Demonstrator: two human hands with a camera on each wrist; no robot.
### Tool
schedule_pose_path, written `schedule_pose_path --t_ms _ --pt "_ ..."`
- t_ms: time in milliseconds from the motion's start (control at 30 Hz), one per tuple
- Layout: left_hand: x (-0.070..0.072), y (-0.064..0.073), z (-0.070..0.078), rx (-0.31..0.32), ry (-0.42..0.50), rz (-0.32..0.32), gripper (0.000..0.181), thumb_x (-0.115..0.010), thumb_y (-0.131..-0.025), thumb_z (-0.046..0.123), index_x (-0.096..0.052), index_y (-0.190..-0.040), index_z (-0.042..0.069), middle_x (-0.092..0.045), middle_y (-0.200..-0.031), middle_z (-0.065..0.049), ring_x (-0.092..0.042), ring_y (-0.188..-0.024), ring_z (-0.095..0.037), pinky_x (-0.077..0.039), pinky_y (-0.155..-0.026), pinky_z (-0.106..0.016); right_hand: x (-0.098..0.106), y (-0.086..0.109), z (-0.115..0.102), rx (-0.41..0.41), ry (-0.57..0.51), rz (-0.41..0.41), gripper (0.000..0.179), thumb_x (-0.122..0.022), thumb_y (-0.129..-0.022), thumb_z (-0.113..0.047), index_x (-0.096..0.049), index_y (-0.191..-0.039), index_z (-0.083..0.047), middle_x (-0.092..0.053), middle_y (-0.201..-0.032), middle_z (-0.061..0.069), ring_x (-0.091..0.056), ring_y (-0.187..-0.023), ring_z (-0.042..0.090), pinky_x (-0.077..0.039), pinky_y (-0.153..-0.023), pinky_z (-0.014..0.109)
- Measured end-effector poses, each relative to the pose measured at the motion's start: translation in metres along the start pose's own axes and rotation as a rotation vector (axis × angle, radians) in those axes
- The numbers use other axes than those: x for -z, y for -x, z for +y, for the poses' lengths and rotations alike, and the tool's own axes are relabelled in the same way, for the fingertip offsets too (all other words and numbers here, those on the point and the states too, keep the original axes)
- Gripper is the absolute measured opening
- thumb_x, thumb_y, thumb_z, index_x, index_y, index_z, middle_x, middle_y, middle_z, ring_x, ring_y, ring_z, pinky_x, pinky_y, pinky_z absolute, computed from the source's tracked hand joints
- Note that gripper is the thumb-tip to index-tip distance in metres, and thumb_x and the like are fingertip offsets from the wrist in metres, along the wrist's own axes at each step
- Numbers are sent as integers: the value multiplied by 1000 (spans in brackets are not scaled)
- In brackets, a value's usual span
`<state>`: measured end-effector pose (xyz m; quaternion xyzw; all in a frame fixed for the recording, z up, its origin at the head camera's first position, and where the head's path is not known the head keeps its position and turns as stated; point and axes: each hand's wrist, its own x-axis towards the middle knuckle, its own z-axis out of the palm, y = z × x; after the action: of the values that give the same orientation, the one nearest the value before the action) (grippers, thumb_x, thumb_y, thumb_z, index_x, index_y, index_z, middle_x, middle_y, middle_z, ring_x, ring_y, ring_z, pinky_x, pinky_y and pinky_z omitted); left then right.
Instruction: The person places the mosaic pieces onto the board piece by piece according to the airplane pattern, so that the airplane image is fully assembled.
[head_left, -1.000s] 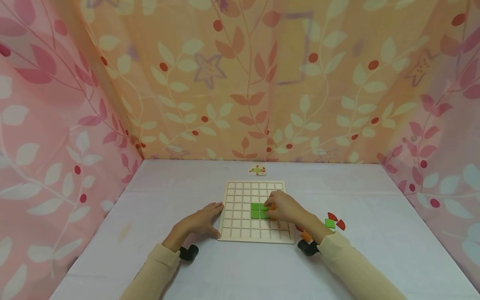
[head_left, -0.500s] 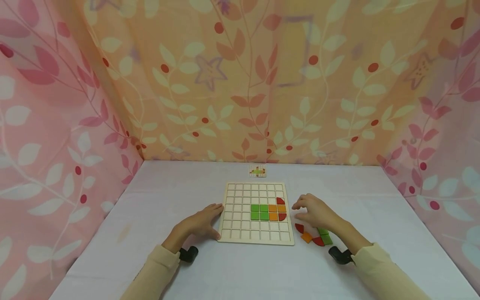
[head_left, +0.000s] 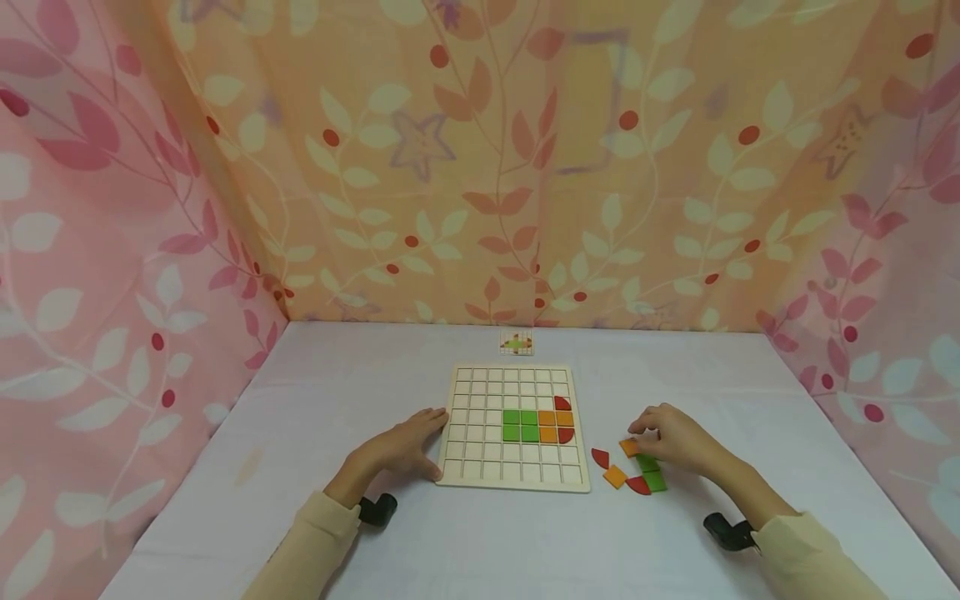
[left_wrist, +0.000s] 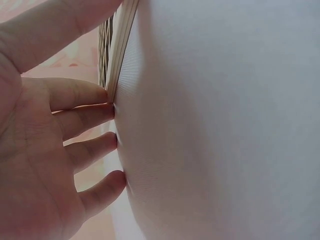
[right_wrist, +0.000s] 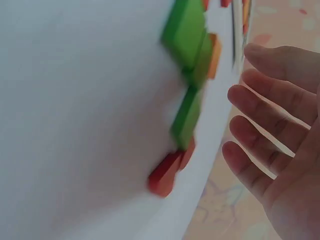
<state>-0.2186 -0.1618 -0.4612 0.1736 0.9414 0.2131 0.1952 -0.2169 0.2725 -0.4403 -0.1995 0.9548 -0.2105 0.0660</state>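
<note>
A pale wooden grid board [head_left: 480,468] lies on the white table. Set in its cells are a block of green square tiles [head_left: 521,426], several orange square tiles [head_left: 547,434] and two red quarter-circle tiles [head_left: 566,436]. My left hand [head_left: 401,442] touches the board's left edge with extended fingers; the left wrist view shows fingertips against the edge and the tabletop. My right hand [head_left: 678,437] hovers over loose tiles right of the board, fingers spread in the right wrist view, holding nothing visible. Around it lie an orange tile [head_left: 615,477], a red quarter-circle [head_left: 638,485] and green tiles [right_wrist: 186,32].
Behind the board a small card [head_left: 517,342] with a coloured grid picture lies flat. Another red quarter-circle [head_left: 601,457] sits near the board's right edge. Patterned curtains [head_left: 420,208] enclose the back and sides of the table [head_left: 337,367].
My right hand has left the board's orange tiles and moved right, over the loose pieces, uncovering the orange and red tiles in the grid. The left hand stays at the board's edge.
</note>
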Motion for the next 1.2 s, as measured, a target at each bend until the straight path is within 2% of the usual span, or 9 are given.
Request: schedule_pose_path --t_ms 100,233,433,700,933,1200 --pt "0 0 0 3 0 -2 96 -84 -74 27 -31 -152 5 -25 -162 -9 -16 -152 -31 -20 -122 -51 -1 5 8 -8 23 4 19 -77 -81 -17 -77 -96 -6 -70 -90 -1 -55 -83 15 -52 -71 28" --pt "0 0 -1 1 -6 1 96 -83 -75 27 -31 -152 5 -25 -162 -9 -16 -152 -30 -20 -121 -51 0 11 16 -30 49 -1 22 -79 -79 -17 -76 -98 -6 -70 -91 0 -56 -86 16 -55 -77 34" --pt "2 -1 -1 -6 -18 2 95 -83 -76 27 -31 -152 6 -25 -162 -8 -16 -152 -30 -20 -121 -51 -1 17 24 -16 78 -5 24 -80 -77 -16 -75 -98 -5 -69 -93 0 -53 -86 16 -50 -73 30" --pt "2 1 1 -3 1 -3 96 -83 -75 26 -31 -152 4 -26 -162 -10 -17 -152 -31 -19 -121 -52 0 24 28 -27 69 -16 25 -81 -76 -14 -75 -98 -4 -66 -88 -3 -47 -80 13 -44 -64 22" --pt "3 3 2 -7 0 -3 95 -83 -75 24 -31 -152 4 -26 -161 -11 -17 -151 -32 -20 -121 -53 -1 27 32 -80 96 -9 25 -80 -75 -10 -75 -99 -4 -67 -90 0 -50 -82 15 -50 -69 28" --pt "1 2 1 -6 4 -2 95 -84 -75 24 -32 -151 3 -27 -161 -11 -17 -151 -33 -20 -120 -54 -4 28 32 -99 93 10 24 -80 -76 -8 -75 -99 -2 -65 -85 -1 -49 -79 15 -48 -68 26"
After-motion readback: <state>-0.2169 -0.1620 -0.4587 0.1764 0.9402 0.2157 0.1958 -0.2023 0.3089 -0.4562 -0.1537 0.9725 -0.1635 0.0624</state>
